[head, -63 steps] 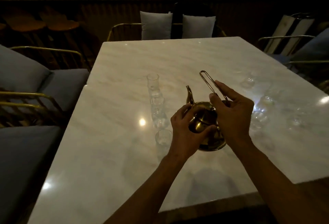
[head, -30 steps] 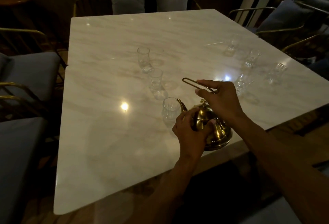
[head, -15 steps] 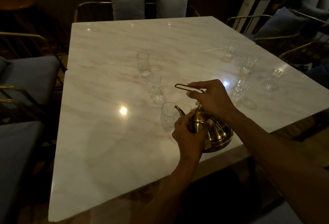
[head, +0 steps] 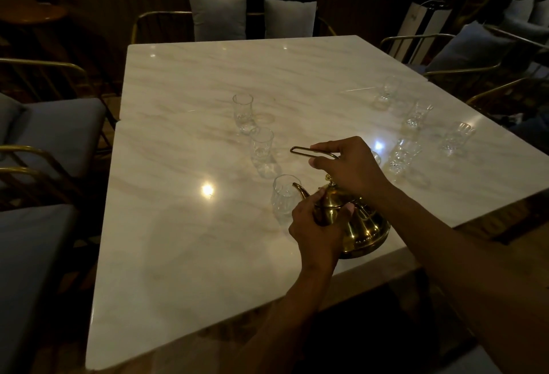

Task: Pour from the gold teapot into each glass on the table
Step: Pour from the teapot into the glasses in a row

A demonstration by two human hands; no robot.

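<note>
The gold teapot (head: 361,226) is tilted to the left near the front edge of the marble table (head: 190,240). My right hand (head: 350,165) grips its wire handle above the lid. My left hand (head: 316,232) presses on the lid and the pot's front. The spout tip hangs over the rim of the nearest glass (head: 283,198). Two more clear glasses (head: 263,150) (head: 243,113) stand in a line behind it. Several other glasses (head: 404,155) (head: 416,118) (head: 456,138) stand on the right side. No stream is visible in the dim light.
Chairs with grey cushions (head: 53,127) line the left side, and two pale pillows (head: 218,14) sit on a chair at the far end. More gold-framed chairs (head: 463,55) stand at the right. A lamp glare (head: 207,189) shines on the tabletop.
The view has swung and the teapot has tilted further left, bringing its spout over the nearest glass. Both hands kept their hold on the pot.
</note>
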